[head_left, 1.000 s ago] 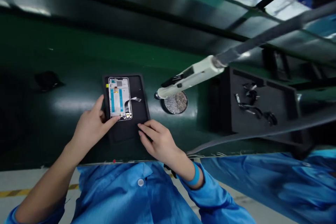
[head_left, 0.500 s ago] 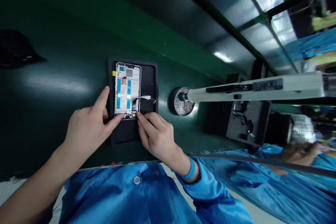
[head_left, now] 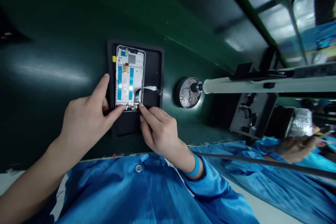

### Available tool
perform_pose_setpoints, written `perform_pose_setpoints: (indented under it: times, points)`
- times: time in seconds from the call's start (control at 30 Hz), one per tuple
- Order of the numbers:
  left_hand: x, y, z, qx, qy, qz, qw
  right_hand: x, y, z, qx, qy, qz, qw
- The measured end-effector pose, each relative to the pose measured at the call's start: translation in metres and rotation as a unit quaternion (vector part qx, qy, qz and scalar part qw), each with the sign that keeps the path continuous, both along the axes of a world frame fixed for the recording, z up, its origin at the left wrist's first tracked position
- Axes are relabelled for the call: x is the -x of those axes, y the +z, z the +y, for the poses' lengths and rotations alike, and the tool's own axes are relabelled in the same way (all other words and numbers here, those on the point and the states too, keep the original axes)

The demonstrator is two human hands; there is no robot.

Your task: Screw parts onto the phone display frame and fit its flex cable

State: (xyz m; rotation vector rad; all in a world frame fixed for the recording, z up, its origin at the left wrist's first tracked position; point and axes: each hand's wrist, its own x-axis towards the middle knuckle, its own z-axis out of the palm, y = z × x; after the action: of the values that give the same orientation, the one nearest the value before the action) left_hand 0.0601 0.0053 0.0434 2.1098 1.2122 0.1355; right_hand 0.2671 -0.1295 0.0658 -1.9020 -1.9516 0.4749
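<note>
An opened phone frame (head_left: pixel 137 77) lies in a black tray (head_left: pixel 162 73), its inner side up, with blue strips and a small orange flex piece. From its lower right a flat ribbon cable (head_left: pixel 149 88) bends out past the right edge. My left hand (head_left: pixel 84 119) is open, thumb on the phone's lower left corner, index finger spread along the tray's left side. At the lower right corner, by the small board, rests the index fingertip of my right hand (head_left: pixel 161 129). Its other fingers are curled and the thumb sits just below; anything between them is hidden.
Right of the tray, a round metal-mesh fume nozzle (head_left: pixel 189 92) hangs on a white arm (head_left: pixel 236 85). Beyond it stands a grey box (head_left: pixel 244 117) with black cables. A co-worker's hand (head_left: pixel 296 148) is at the far right. A dark object (head_left: pixel 10 35) lies far left.
The view has shifted slightly, so the tray appears higher. My right index fingertip and thumb stand a little farther apart at the phone's corner. My left hand keeps its place on the phone.
</note>
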Motion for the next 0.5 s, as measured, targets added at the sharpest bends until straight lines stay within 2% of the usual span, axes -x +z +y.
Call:
perform_pose_setpoints:
  times: [0.13,0.2,0.3,0.37,0.5]
  points:
    - [-0.001,0.011,0.001,-0.038,0.054,-0.089,0.994,-0.011,-0.003,-0.004,-0.059,-0.023,0.107,0.992]
    - [-0.01,0.021,0.003,-0.026,0.045,-0.132,0.99,-0.015,-0.005,-0.005,-0.097,-0.059,0.146,0.983]
    - [-0.033,0.03,0.011,0.032,-0.029,-0.162,0.986,-0.016,-0.01,-0.005,-0.108,-0.107,0.16,0.975]
    - [-0.053,0.032,0.019,0.052,-0.083,-0.144,0.985,-0.017,-0.013,-0.004,-0.099,-0.118,0.166,0.974]
    - [-0.082,0.031,0.035,-0.008,-0.186,-0.039,0.982,-0.022,-0.018,-0.002,-0.098,-0.129,0.206,0.965]
